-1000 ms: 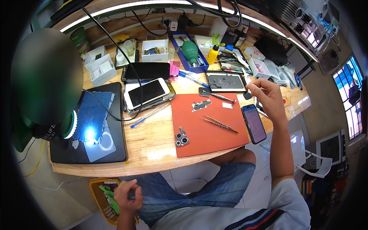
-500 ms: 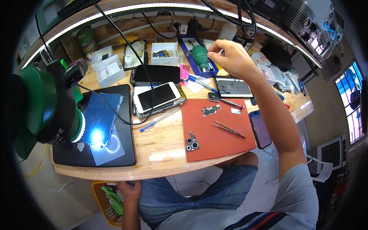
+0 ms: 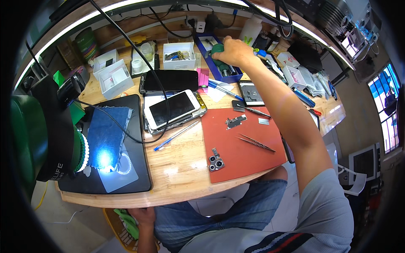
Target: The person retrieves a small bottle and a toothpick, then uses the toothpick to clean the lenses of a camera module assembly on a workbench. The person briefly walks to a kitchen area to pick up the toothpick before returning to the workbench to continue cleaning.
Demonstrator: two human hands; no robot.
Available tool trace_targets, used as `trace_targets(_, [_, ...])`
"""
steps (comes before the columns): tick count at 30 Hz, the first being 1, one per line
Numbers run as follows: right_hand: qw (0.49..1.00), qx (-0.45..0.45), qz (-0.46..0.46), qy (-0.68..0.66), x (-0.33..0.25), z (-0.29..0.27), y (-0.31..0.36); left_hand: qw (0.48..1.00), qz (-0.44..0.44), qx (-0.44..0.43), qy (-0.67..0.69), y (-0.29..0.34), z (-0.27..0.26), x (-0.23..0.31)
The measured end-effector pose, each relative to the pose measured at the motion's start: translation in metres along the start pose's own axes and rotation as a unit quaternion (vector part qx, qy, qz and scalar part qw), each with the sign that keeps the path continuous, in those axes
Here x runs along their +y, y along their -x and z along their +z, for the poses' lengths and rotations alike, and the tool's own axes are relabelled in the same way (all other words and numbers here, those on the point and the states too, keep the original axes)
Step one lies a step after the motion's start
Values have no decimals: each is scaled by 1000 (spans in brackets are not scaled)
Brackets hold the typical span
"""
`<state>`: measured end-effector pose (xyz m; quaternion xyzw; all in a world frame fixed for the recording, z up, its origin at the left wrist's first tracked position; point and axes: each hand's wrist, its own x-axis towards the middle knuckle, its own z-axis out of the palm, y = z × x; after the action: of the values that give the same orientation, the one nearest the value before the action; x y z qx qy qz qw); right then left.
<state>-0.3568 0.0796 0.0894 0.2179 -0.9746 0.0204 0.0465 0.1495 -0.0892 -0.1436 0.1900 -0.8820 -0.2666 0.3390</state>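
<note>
My right hand [image 3: 237, 53] reaches to the far middle of the bench, its fingers closed over a green rubber air blower [image 3: 222, 64]. That blower lies in a long blue tray [image 3: 202, 52] among slim tools, and the hand covers much of it. Low at the left, my left hand [image 3: 144, 215] hangs beside my thigh under the bench edge; its fingers are mostly hidden. On the red mat [image 3: 240, 164] are tweezers [image 3: 256, 143], a small circuit board [image 3: 236, 122], a phone camera module [image 3: 215, 161] and a pen-shaped screwdriver [image 3: 256, 111].
A white phone [image 3: 174, 109] lies on other phones at the centre, below a black phone [image 3: 174, 81]. White boxes [image 3: 179, 56] line the back. A green microscope [image 3: 29, 139] lights a blue cloth [image 3: 109, 130] at left. A yellow basket [image 3: 113, 223] stands below the bench; cables hang overhead.
My right hand has moved left and down onto the air blower and closed over it. The view has shifted slightly. My left hand stays beside my thigh.
</note>
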Motion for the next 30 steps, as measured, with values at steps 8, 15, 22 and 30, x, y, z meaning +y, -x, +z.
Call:
trace_targets(8, [988, 105, -32, -104, 22, -8, -4, 997, -63, -35, 22, 0, 5, -2])
trace_targets(15, [983, 90, 4, -157, 4, -3, -12, 997, 4, -47, 60, -6, 1, 2])
trace_targets(22, [994, 95, -31, -35, 20, -4, -31, 1000, -3, 8, 6, -6, 5, 11])
trace_targets(30, [973, 157, -157, -61, 21, 17, -54, 999, -39, -12, -9, 18, 16, -29])
